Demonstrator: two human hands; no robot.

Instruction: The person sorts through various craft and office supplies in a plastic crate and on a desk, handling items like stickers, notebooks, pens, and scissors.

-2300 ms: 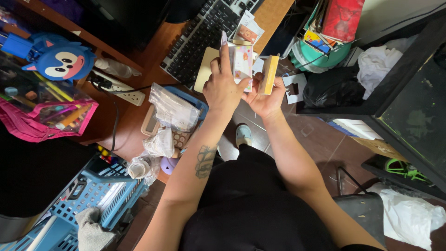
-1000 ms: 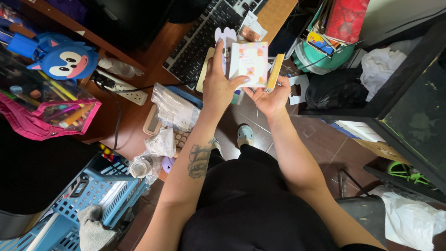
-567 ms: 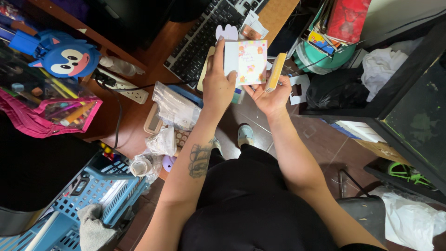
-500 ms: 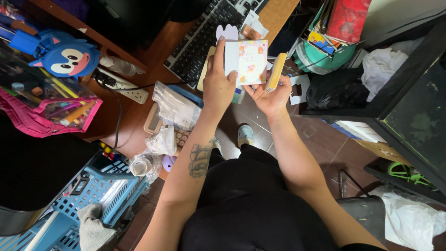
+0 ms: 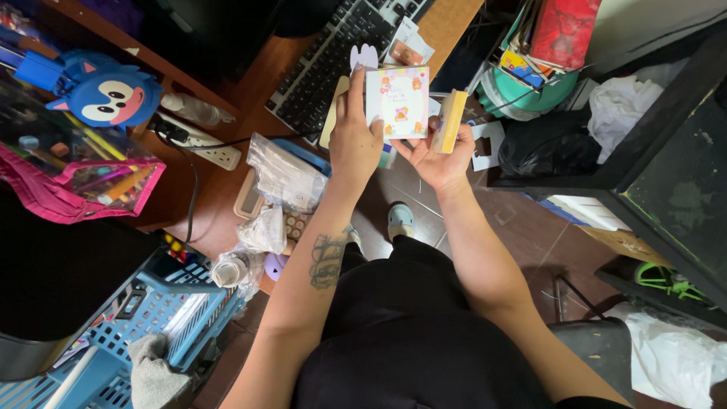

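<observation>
As both raised, left hand [image 5: 354,144] pinching card [image 5: 399,102], right hand [image 5: 435,155] cupped

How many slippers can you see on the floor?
1: a pale blue slipper on the brown floor, just below the right hand. A second may be hidden under the left arm.

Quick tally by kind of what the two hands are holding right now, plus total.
White floral notepad or card, pinched by the left hand and resting on the right hand: 1
Yellow-edged pad, in the right hand: 1
Total: 2
</observation>
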